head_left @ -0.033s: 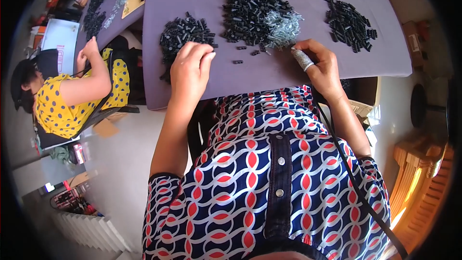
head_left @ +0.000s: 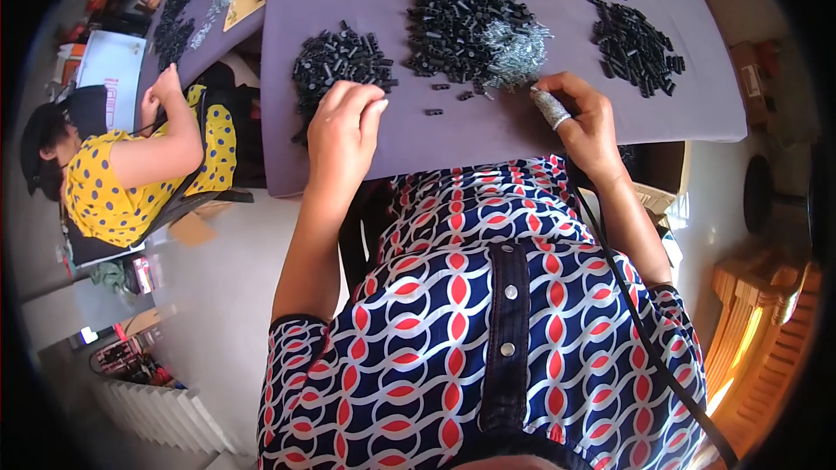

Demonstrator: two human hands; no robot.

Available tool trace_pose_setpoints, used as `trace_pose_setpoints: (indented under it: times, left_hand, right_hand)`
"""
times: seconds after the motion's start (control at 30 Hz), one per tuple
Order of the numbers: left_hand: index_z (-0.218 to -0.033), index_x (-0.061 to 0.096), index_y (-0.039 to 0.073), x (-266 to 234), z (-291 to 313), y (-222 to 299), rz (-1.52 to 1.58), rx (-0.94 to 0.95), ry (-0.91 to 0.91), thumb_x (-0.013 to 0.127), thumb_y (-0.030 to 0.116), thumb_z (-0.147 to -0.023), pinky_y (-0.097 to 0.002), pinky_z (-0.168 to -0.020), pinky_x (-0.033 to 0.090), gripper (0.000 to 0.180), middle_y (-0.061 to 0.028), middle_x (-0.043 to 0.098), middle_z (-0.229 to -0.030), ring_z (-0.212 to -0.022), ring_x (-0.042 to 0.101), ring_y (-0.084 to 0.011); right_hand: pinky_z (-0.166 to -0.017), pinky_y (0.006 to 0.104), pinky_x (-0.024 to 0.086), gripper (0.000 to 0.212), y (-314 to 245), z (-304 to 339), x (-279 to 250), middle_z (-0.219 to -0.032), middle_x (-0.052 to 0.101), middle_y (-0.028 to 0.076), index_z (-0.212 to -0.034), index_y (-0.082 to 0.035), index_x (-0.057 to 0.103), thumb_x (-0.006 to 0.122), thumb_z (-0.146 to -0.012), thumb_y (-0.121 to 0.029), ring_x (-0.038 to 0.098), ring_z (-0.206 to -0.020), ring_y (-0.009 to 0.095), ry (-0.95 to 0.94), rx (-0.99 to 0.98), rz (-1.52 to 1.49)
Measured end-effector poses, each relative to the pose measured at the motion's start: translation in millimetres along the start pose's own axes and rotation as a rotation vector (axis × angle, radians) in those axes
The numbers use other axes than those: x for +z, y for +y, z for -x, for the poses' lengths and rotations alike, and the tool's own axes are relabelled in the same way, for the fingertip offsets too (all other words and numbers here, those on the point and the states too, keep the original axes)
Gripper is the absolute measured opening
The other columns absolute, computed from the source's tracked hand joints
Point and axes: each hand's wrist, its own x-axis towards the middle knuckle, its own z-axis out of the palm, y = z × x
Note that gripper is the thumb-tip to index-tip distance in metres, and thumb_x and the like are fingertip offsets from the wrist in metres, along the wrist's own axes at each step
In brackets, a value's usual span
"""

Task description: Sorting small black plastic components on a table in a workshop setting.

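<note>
My left hand [head_left: 342, 135] is closed at the near edge of a heap of small black cylindrical pieces [head_left: 342, 59]. Its thumb and fingertips come together, and whatever they hold is too small or hidden to tell. At the near side of a pile of small shiny silver pins [head_left: 515, 54], my right hand [head_left: 589, 124] is closed in a pinch. A silvery grey wrap [head_left: 551, 110] covers one of its digits. What sits between those fingertips cannot be made out. Beside the pins spreads a large heap of black pieces [head_left: 453, 26].
Further right lies another heap of black pieces [head_left: 634, 45]. The purple-grey cloth-covered table [head_left: 488, 135] ends just in front of me. On the left, a person in a yellow dotted top [head_left: 122, 178] works at another table. A wooden chair [head_left: 753, 331] stands at lower right.
My left hand has drawn very slightly back toward me from the left heap. My right hand keeps its pinch beside the pins, and the heaps look the same.
</note>
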Motion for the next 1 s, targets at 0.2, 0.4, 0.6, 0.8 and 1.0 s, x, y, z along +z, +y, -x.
trace_pose_setpoints:
  times: [0.2, 0.4, 0.6, 0.8, 1.0]
  left_hand:
    - [-0.100, 0.070, 0.004, -0.6, 22.4, -17.3, 0.011, -0.050, 0.038, 0.069, 0.007, -0.090, -0.0396, -0.080, 0.054, 0.011, -0.0105, 0.068, -0.096, -0.090, 0.067, -0.0320]
    - [-0.101, 0.070, 0.007, 4.7, 17.7, -19.1, -0.073, 0.038, 0.067, 0.071, 0.006, -0.087, -0.0420, -0.080, 0.054, 0.014, -0.0096, 0.067, -0.096, -0.092, 0.065, -0.0320]
    - [-0.101, 0.070, 0.006, 2.3, 10.2, -13.8, -0.153, 0.118, -0.036, 0.072, 0.006, -0.086, -0.0412, -0.084, 0.054, 0.016, -0.0099, 0.069, -0.099, -0.095, 0.065, -0.0333]
    - [-0.102, 0.070, 0.006, 2.4, 7.1, -8.3, -0.142, 0.115, -0.083, 0.070, 0.003, -0.086, -0.0414, -0.086, 0.054, 0.016, -0.0106, 0.069, -0.101, -0.096, 0.065, -0.0335]
    - [-0.110, 0.070, 0.003, 7.0, 5.4, 30.3, 0.343, 0.088, -0.051, 0.069, -0.003, -0.088, -0.0339, -0.084, 0.055, 0.022, -0.0102, 0.065, -0.104, -0.094, 0.067, -0.0241]
  right_hand:
    - [-0.079, 0.0250, 0.051, 0.030, 0.2, 0.4, 0.3, -0.097, 0.069, 0.006, -0.109, 0.002, 0.067, 0.057, -0.083, 0.012, 0.066, -0.088, 0.011, 0.020, 0.031, 0.050]
    - [-0.079, 0.0247, 0.050, 0.027, 2.5, 0.0, 2.2, -0.095, 0.069, 0.005, -0.110, 0.002, 0.067, 0.058, -0.086, 0.010, 0.065, -0.087, 0.010, 0.027, -0.009, 0.057]
    - [-0.079, 0.0242, 0.050, 0.024, -1.4, 1.9, 3.9, -0.093, 0.069, 0.004, -0.110, 0.002, 0.067, 0.060, -0.088, 0.009, 0.065, -0.086, 0.010, 0.028, -0.003, 0.045]
    - [-0.086, 0.0245, 0.049, 0.023, -2.0, 1.5, 0.1, -0.097, 0.070, 0.005, -0.111, 0.003, 0.066, 0.059, -0.090, 0.009, 0.065, -0.093, 0.011, 0.005, 0.026, 0.069]
    - [-0.079, 0.0276, 0.053, 0.027, -20.5, 1.4, 3.4, -0.100, 0.069, 0.008, -0.111, 0.001, 0.068, 0.062, -0.085, 0.008, 0.066, -0.088, 0.015, -0.142, -0.100, 0.081]
